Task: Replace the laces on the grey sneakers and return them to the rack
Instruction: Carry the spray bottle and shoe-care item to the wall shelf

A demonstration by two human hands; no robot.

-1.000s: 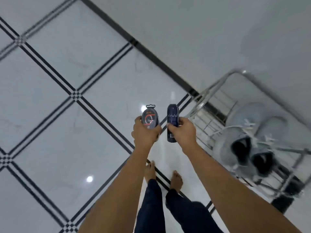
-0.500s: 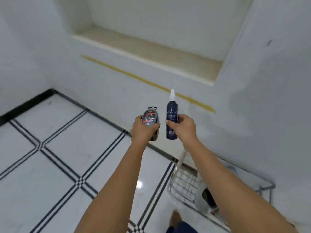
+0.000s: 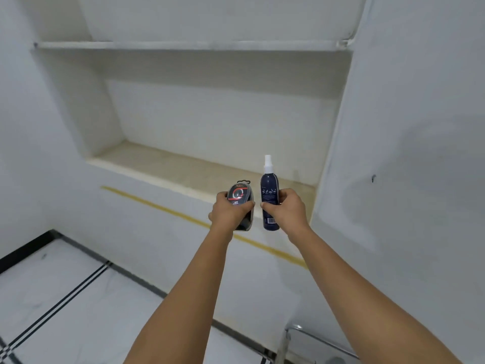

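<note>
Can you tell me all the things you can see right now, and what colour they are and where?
spray bottle: one, dark blue with a white nozzle, held upright in the right hand
pack: one, black with a red and white label, held in the left hand
wall niche: one, white with a beige ledge, in the wall ahead
upper shelf: one, white, across the top of the niche
yellow stripe: one, on the wall below the niche
floor: white tiles with black lines, lower left
metal rack: one, silver, only a corner shows at the bottom right
left hand: closed on the pack
right hand: closed on the spray bottle
</note>
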